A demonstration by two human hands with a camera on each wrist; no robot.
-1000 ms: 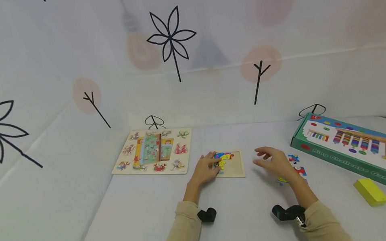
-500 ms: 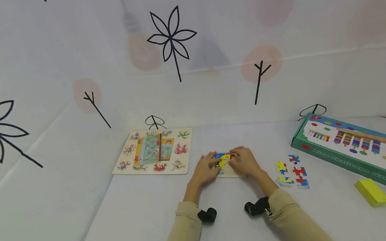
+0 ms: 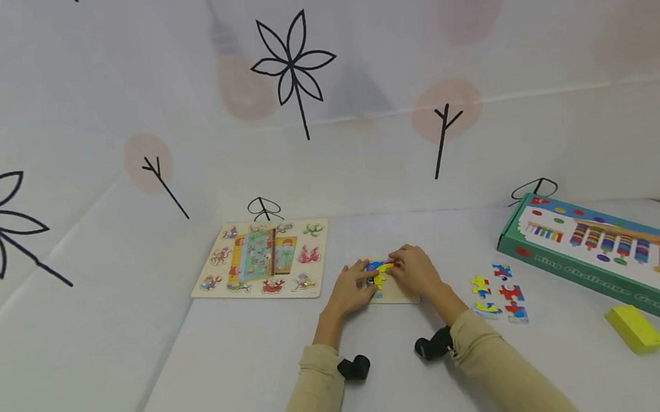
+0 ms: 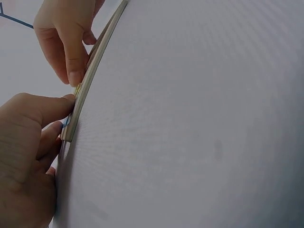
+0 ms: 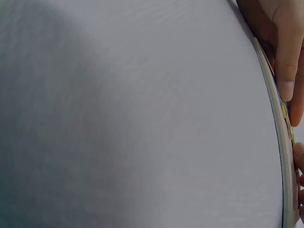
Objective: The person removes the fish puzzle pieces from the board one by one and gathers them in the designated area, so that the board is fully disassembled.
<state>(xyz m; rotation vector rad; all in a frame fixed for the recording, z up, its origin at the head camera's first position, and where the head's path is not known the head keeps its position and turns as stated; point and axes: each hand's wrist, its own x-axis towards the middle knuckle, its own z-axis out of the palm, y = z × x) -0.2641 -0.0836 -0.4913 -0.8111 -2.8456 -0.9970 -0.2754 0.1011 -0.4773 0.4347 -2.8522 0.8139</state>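
A small jigsaw tray (image 3: 405,298) with a pale wooden rim lies mid-table; colourful puzzle pieces (image 3: 379,280) fill its left and top parts. My left hand (image 3: 350,289) rests at the tray's left side. Its thumb (image 4: 61,105) and forefinger reach over the tray's edge onto the pieces. At the top right of the tray, my right hand (image 3: 416,271) touches the pieces with its fingertips beside a bit of red; its thumb (image 4: 75,71) points straight down. Both hands partly cover the tray, and what lies beneath the right fingertips is hidden.
Several loose puzzle pieces (image 3: 511,293) lie right of the tray. A yellow block (image 3: 635,329) sits farther right, near a long green game box (image 3: 619,262). A larger picture board (image 3: 201,290) with a patterned piece on it stands back left. White patterned cloth hangs behind.
The right hand has moved left from beside the loose pieces to the tray's right side, then shifted slightly up along it. The left hand has stayed on the tray.
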